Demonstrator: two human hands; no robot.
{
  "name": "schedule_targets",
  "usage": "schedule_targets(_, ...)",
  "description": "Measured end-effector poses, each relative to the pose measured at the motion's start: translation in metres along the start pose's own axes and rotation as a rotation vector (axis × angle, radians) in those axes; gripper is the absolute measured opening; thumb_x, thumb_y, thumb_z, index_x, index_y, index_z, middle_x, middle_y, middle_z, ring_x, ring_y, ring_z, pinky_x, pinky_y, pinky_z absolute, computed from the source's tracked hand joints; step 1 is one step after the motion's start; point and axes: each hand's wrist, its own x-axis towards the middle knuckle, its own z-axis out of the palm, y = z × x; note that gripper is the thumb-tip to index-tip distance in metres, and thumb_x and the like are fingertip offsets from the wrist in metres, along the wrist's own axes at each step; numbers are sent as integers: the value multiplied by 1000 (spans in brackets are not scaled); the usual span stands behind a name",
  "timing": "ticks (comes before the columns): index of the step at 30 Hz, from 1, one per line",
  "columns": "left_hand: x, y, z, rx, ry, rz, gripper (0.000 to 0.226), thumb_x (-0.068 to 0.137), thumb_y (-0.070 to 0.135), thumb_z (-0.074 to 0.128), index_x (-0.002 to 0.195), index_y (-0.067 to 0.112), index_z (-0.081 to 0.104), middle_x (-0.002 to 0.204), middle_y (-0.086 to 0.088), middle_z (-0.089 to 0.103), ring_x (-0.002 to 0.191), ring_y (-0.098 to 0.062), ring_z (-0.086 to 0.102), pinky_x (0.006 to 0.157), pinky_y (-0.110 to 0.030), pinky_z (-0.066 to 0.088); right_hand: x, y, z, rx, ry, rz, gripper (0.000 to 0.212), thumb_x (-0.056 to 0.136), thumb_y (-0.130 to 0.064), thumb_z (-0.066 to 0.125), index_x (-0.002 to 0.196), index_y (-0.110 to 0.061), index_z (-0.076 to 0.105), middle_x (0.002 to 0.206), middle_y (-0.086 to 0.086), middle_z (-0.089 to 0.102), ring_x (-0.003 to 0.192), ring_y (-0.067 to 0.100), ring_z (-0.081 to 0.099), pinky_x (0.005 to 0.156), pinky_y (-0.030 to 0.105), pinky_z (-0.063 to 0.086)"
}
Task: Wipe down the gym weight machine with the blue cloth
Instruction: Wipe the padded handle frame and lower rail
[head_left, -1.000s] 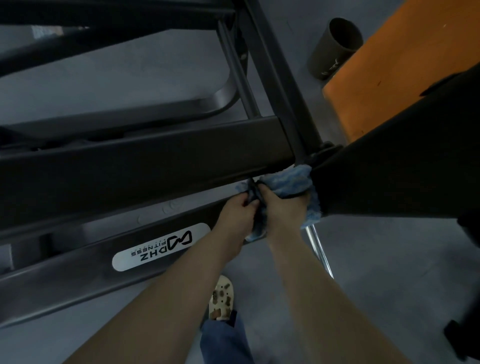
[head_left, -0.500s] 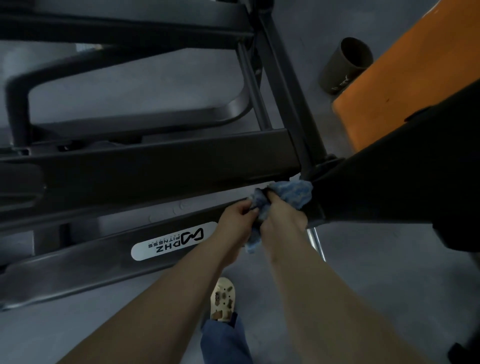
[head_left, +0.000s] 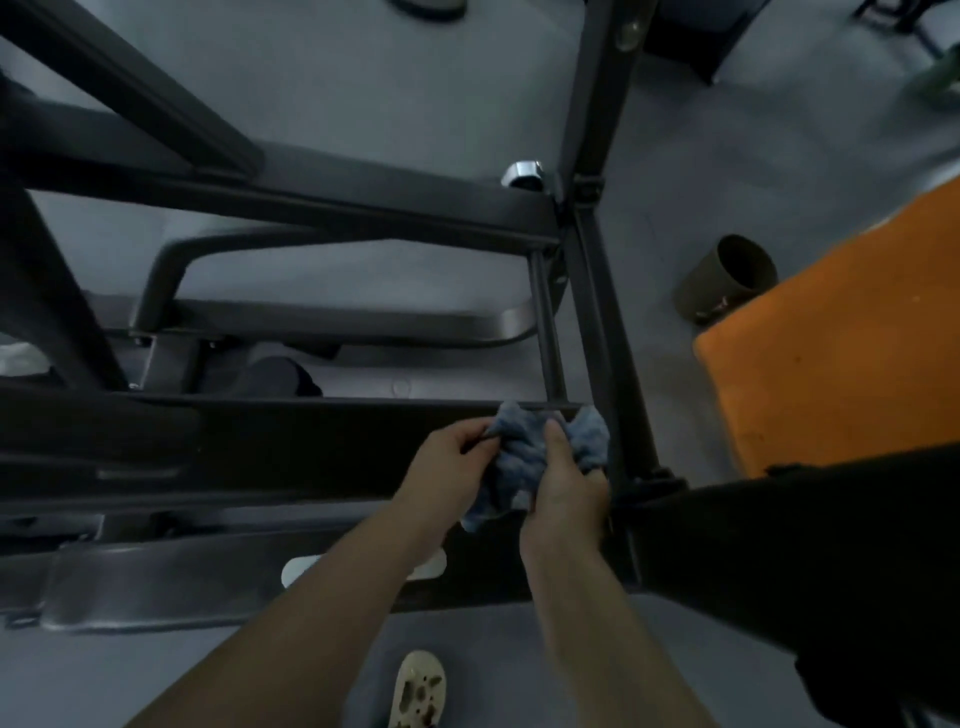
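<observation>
Two bare hands hold a crumpled blue terry cloth (head_left: 524, 457) in front of the dark steel frame of the gym weight machine (head_left: 311, 447), over its wide horizontal beam and just left of an upright post (head_left: 597, 322). The left hand (head_left: 452, 467) pinches the cloth's left edge between thumb and curled fingers; the right hand (head_left: 563, 483) grips the bunched middle, thumb on top. The smooth grey floor (head_left: 363, 67) runs under the whole machine. An orange padded mat (head_left: 831, 338) lies to the right, with an olive-green cylindrical cup (head_left: 727, 280) tipped on its side just beside its far corner. A black padded arm (head_left: 805, 545) juts in from the right, close to the right wrist. A cream perforated clog (head_left: 418, 691) shows at the bottom edge. Compared with half a second ago, the view has tilted up, showing more of the far frame and a chrome cap (head_left: 524, 174), and the cloth has moved up from the lower rail to the beam's top edge.
</observation>
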Motion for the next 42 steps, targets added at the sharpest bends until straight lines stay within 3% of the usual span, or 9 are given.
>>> schedule_targets(5, 26, 48, -24, -57, 115, 116, 19, 96, 8, 46, 97, 21, 60, 96, -2, 64, 84, -12, 60, 74, -21, 51, 2, -29, 42, 16, -132, -11, 50, 91, -23, 61, 134, -5, 43, 121, 16, 59, 80, 17, 61, 42, 16, 46)
schedule_targets(8, 46, 77, -41, 0, 156, 217, 23, 95, 5, 48, 104, 24, 58, 89, 8, 61, 78, -2, 57, 63, -5, 47, 8, -45, 69, 70, -156, 35, 39, 92, -15, 53, 130, -8, 46, 113, 12, 58, 81, 17, 59, 53, 24, 45)
schedule_targets(15, 117, 131, -65, 150, 168, 302, 23, 96, 10, 48, 112, 13, 63, 98, 1, 63, 86, -10, 60, 68, -14, 50, 43, -93, 137, -6, -114, -113, 39, 90, -4, 52, 129, -6, 46, 117, 14, 57, 92, 25, 62, 66, 30, 53)
schedule_targets(20, 181, 162, -67, 283, 212, 422, 17, 92, 10, 55, 101, 17, 66, 91, 3, 65, 91, -14, 61, 82, -28, 50, 96, -133, 184, -366, -30, -369, 28, 87, -11, 60, 113, -2, 53, 115, 16, 58, 95, 26, 59, 75, 32, 49)
schedule_targets(25, 245, 197, -64, 467, 339, 563, 25, 88, 7, 60, 112, 9, 66, 95, 3, 61, 92, -10, 54, 72, -9, 31, 166, -177, 220, -782, 32, -673, 27, 83, -16, 62, 103, 3, 58, 117, 21, 57, 106, 34, 54, 88, 33, 41)
schedule_targets(28, 278, 209, -62, 561, 300, 583, 39, 87, 5, 59, 125, 8, 57, 118, -6, 63, 111, -19, 55, 86, -15, 33, 210, -195, 241, -936, 12, -703, 38, 86, -23, 63, 113, 3, 57, 120, 21, 55, 108, 35, 54, 91, 41, 47)
schedule_targets(34, 340, 203, -49, 1088, 103, 190, 67, 97, 26, 47, 150, 18, 7, 157, -15, -8, 144, -33, -5, 116, -44, 8, 268, -195, 264, -1185, -80, -646, 61, 87, -29, 64, 135, -2, 37, 137, 16, 44, 124, 29, 46, 99, 34, 38)
schedule_targets(39, 364, 195, -39, 1291, 57, 186, 41, 100, 27, 35, 138, 11, 33, 135, -13, 46, 121, -29, 47, 101, -40, 34, 286, -182, 271, -1275, -201, -669, 64, 84, -37, 65, 132, -3, 40, 135, 15, 46, 122, 31, 48, 100, 38, 40)
schedule_targets(42, 378, 207, -32, 1267, 13, 193, 32, 98, 17, 35, 128, 7, 44, 127, -14, 54, 113, -29, 53, 90, -37, 42, 299, -190, 280, -1388, -219, -569, 68, 81, -37, 68, 134, -6, 39, 133, 16, 49, 121, 32, 49, 98, 39, 41)
